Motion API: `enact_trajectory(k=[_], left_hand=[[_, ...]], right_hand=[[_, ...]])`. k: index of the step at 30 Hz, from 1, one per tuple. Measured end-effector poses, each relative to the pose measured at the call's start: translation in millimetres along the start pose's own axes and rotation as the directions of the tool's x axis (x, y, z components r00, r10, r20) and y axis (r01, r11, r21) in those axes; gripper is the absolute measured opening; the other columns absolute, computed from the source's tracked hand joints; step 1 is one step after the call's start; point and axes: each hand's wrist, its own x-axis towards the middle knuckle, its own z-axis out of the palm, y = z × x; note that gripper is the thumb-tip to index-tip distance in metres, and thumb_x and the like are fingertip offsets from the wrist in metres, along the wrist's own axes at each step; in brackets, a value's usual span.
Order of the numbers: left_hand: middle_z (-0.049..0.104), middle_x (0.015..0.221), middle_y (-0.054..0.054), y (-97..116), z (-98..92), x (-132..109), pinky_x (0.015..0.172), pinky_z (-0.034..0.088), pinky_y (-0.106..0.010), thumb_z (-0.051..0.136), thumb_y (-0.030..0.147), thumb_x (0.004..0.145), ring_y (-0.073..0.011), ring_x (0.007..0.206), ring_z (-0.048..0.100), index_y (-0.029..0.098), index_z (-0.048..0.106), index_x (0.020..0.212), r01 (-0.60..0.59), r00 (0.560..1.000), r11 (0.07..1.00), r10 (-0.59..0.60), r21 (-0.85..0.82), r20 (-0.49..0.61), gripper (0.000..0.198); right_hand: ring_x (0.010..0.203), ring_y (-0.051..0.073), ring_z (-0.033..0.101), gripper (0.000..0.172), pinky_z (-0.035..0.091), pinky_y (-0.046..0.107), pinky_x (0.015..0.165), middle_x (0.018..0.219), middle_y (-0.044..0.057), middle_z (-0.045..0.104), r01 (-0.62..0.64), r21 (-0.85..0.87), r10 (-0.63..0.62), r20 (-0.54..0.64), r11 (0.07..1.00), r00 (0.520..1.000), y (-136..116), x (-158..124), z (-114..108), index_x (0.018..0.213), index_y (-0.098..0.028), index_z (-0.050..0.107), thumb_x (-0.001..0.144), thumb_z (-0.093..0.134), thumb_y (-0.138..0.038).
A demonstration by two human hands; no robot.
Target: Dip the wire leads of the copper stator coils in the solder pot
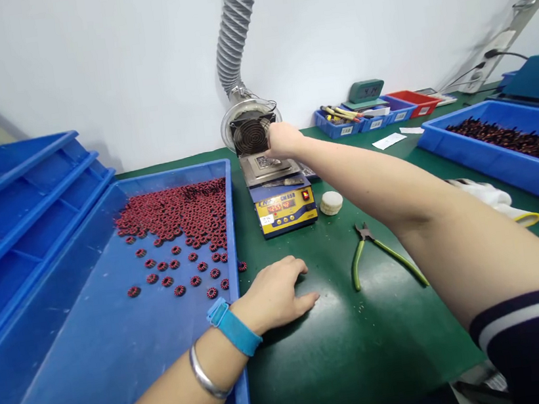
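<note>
My right hand (283, 140) is stretched out over the solder pot (282, 193), fingers pinched together above its metal bath; what they hold is too small to make out. My left hand (276, 292) rests palm down on the green mat (345, 324), its fingers curled loosely with nothing in them, just right of the blue tray's rim (234, 233). Several red wound coil rings (176, 214) lie in that tray. A blue band and a metal bangle sit on my left wrist.
Green-handled cutters (380, 253) and a small round white pad (331, 202) lie on the mat. A fan with a grey extraction hose (247, 125) stands behind the pot. A blue bin of dark coils (514, 140) is at right, stacked blue trays (10, 196) at left.
</note>
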Motion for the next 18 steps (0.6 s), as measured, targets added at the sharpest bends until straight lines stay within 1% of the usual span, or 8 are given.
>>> enact_trajectory(k=[4,6,7,9,11,13,15,18], left_hand=[[0.064,0.103,-0.011,-2.2,2.5,1.5,0.082,0.050,-0.040,0.067,0.036,0.077,-0.0247,0.090,0.062,0.015,0.060,0.104,-0.022,0.998,0.997,0.017,-0.075,-0.065,0.035],[0.066,0.099,-0.010,-2.6,3.4,3.4,0.080,0.051,-0.039,0.069,0.035,0.076,-0.0224,0.086,0.061,0.015,0.060,0.100,-0.036,0.987,0.979,0.003,-0.202,-0.161,0.033],[0.066,0.096,-0.009,-2.6,3.4,4.8,0.078,0.051,-0.037,0.069,0.035,0.075,-0.0204,0.083,0.061,0.015,0.060,0.098,-0.044,0.976,0.953,-0.023,-0.300,-0.218,0.031],[0.066,0.089,-0.007,-2.4,1.6,7.7,0.073,0.052,-0.033,0.071,0.037,0.074,-0.0158,0.075,0.060,0.015,0.060,0.094,-0.075,0.942,0.843,-0.114,-0.532,-0.314,0.031],[0.066,0.085,-0.006,-2.1,-2.3,10.2,0.069,0.052,-0.028,0.074,0.038,0.070,-0.0125,0.071,0.059,0.014,0.060,0.094,-0.129,0.907,0.670,-0.217,-0.731,-0.360,0.037],[0.065,0.083,-0.004,-1.7,-7.5,11.1,0.067,0.051,-0.025,0.080,0.041,0.064,-0.0109,0.070,0.060,0.013,0.060,0.096,-0.182,0.883,0.511,-0.291,-0.840,-0.368,0.047],[0.064,0.079,-0.003,-1.0,-12.1,10.4,0.063,0.050,-0.023,0.082,0.044,0.059,-0.0104,0.069,0.060,0.012,0.060,0.095,-0.219,0.863,0.427,-0.335,-0.878,-0.378,0.052],[0.063,0.073,-0.001,1.0,-15.3,8.7,0.057,0.049,-0.021,0.083,0.047,0.057,-0.0097,0.064,0.059,0.012,0.061,0.087,-0.238,0.831,0.417,-0.380,-0.877,-0.406,0.051]], right_hand=[[0.092,0.031,0.066,0.017,0.054,0.049,0.089,0.077,0.011,0.064,0.017,0.220,-0.002,-0.066,0.975,0.998,4.2,-3.2,-18.0,0.080,-0.005,0.065,0.071,0.077,-0.013],[0.082,0.026,0.066,0.016,0.058,0.047,0.081,0.067,0.007,0.061,0.019,0.444,0.004,-0.050,0.896,0.999,5.9,-15.0,-26.7,0.074,-0.007,0.065,0.073,0.077,-0.017],[0.076,0.023,0.066,0.017,0.060,0.044,0.076,0.064,0.006,0.060,0.013,0.563,0.001,-0.026,0.827,1.000,6.0,-25.1,-29.4,0.073,-0.009,0.064,0.075,0.077,-0.021],[0.067,0.018,0.064,0.020,0.061,0.037,0.065,0.063,0.005,0.061,-0.027,0.753,-0.003,0.038,0.657,0.999,3.6,-54.6,-30.5,0.072,-0.012,0.064,0.077,0.077,-0.027],[0.064,0.015,0.064,0.023,0.060,0.031,0.060,0.066,0.004,0.064,-0.060,0.858,-0.010,0.076,0.510,0.997,-2.0,-94.0,-25.1,0.075,-0.014,0.065,0.075,0.079,-0.032],[0.067,0.015,0.067,0.026,0.060,0.029,0.061,0.072,0.004,0.068,-0.018,0.899,-0.038,0.038,0.438,0.999,-9.5,-137.1,-14.8,0.079,-0.016,0.064,0.071,0.080,-0.035],[0.068,0.016,0.068,0.024,0.060,0.029,0.064,0.076,0.003,0.069,0.085,0.891,-0.037,-0.077,0.446,0.996,-17.3,-175.6,-2.8,0.080,-0.018,0.063,0.070,0.079,-0.034],[0.072,0.015,0.067,0.012,0.057,0.029,0.070,0.079,0.002,0.068,0.284,0.781,-0.071,-0.296,0.556,0.952,-26.2,-211.7,11.1,0.082,-0.019,0.061,0.075,0.070,-0.024]])
